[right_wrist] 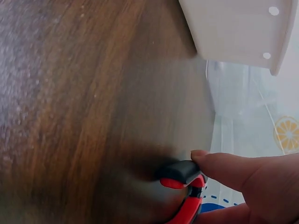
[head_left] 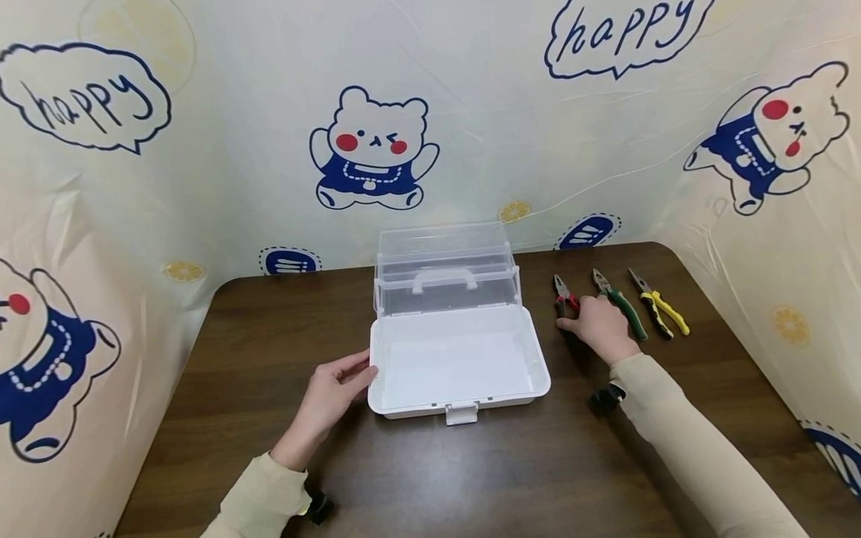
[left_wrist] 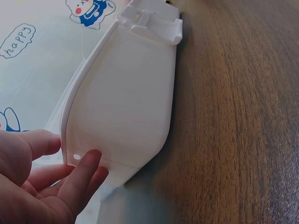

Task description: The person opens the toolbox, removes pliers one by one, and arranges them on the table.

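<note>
A white plastic toolbox (head_left: 464,359) stands on the table with its clear lid (head_left: 444,243) swung up at the back. My left hand (head_left: 327,392) pinches the box's left rim, thumb on the edge and fingers against the outer wall. In the left wrist view the box's white side (left_wrist: 121,93) shows, with the front latch (left_wrist: 154,25) farther along. To the right of the box, my right hand (head_left: 603,329) grips red-and-black pliers (head_left: 561,288) by the handles. The right wrist view shows the thumb against a black-and-red handle (right_wrist: 180,171); the pliers' jaws lie outside that view.
Green-handled pliers (head_left: 628,312) lie partly behind my right hand. Farther right are yellow-and-black long-nose pliers (head_left: 662,310). A white handle (head_left: 444,279) shows through the clear lid. Behind the brown wooden table (head_left: 282,321) hangs a printed cloth (head_left: 242,149) with bears.
</note>
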Available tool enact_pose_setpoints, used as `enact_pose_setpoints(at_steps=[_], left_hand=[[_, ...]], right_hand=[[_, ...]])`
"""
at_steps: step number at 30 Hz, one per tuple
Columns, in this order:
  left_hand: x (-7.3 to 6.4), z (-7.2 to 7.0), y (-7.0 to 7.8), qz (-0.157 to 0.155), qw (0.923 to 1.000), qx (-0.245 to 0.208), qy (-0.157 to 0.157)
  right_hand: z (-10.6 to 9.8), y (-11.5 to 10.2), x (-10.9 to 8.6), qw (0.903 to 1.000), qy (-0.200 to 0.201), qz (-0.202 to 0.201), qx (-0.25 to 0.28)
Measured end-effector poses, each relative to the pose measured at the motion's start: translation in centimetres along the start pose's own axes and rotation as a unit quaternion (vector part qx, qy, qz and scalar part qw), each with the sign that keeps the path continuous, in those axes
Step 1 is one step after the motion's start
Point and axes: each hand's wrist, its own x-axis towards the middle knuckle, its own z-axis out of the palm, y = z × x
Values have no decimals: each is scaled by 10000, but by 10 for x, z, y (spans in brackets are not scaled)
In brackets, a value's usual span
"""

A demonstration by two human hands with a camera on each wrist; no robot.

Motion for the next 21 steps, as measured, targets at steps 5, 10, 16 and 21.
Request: enact_pose_setpoints(at_steps=[5, 10, 16, 21], left_hand=[[-2, -1, 0, -39, 10000, 41, -14], [-3, -2, -2, -45, 10000, 22, -25], [-3, -3, -2, -1, 10000, -52, -29], [0, -4, -2, 19, 9999, -124, -36]], right_hand=[[0, 0, -1, 10000, 0, -13, -27], [1, 1, -3, 9999, 46, -112, 4], [1, 1, -2, 9997, 92, -245, -11], [3, 4, -4, 9987, 307, -399, 30]])
